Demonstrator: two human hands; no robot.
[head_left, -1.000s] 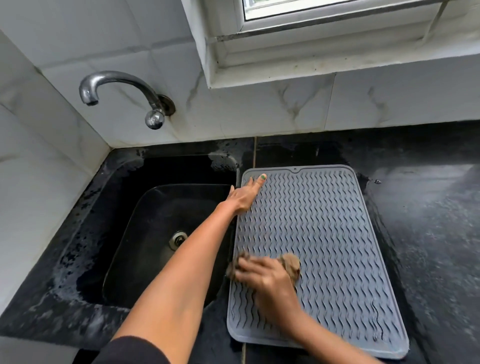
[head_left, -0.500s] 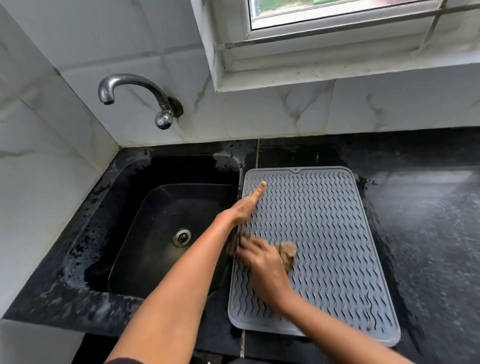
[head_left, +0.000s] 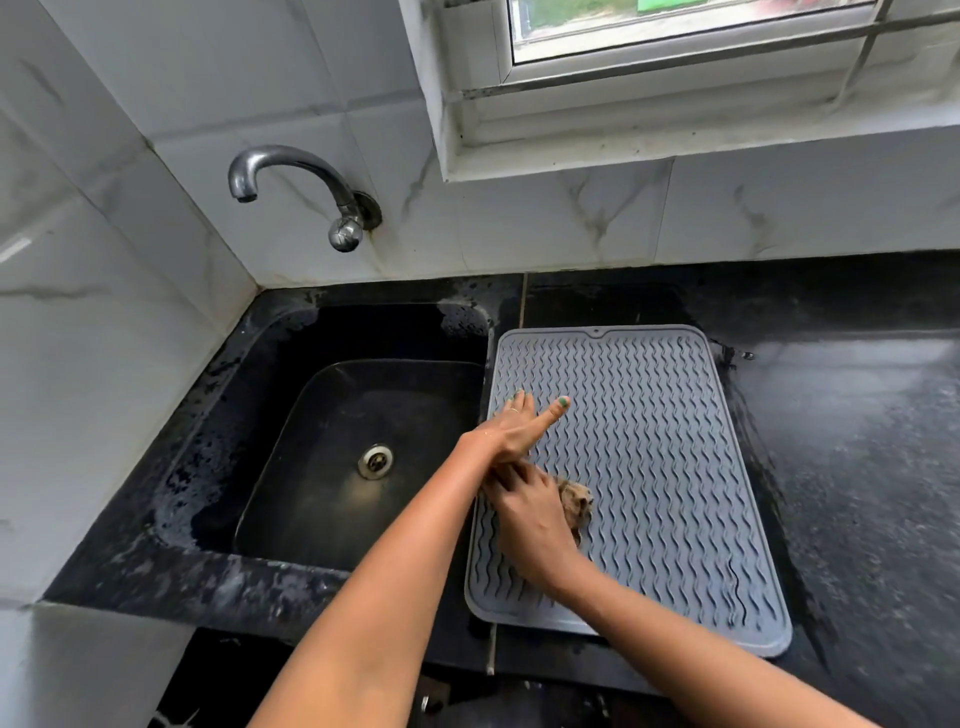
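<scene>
A grey ribbed drying mat (head_left: 649, 457) lies on the black counter right of the sink. My left hand (head_left: 511, 428) rests flat on the mat's left side, fingers straight and thumb stretched out. Just below it my right hand (head_left: 530, 512) presses a crumpled brown cloth (head_left: 576, 501) against the mat near its left edge, fingers curled over the cloth. Most of the cloth is hidden under that hand.
A black sink (head_left: 332, 457) with a metal drain (head_left: 375, 460) sits to the left. A chrome tap (head_left: 296, 189) juts from the tiled wall above it. The wet black counter (head_left: 852, 441) stretches right. A window sill (head_left: 675, 135) overhangs the back wall.
My right hand has slid the cloth up the mat's left side until it sits right under my left hand. The left hand stays on the mat. The camera has tilted upward.
</scene>
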